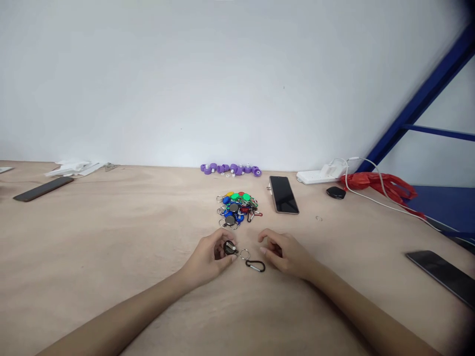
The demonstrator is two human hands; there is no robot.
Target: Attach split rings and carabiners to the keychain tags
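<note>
Ahead, bare table [111,257] around left hand [208,259]

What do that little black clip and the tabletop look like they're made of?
The black clip looks like painted metal: thin, glossy loop, though coated plastic is possible. The tabletop looks like bare plywood: pale, matte, faint grain.

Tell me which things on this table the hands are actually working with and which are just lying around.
In hand:
left hand gripping a black round tag
key ring and black carabiner beside it
right hand, open
pile of coloured tags just beyond

Lying about:
purple parts
three phones
power strip
red bag
</note>
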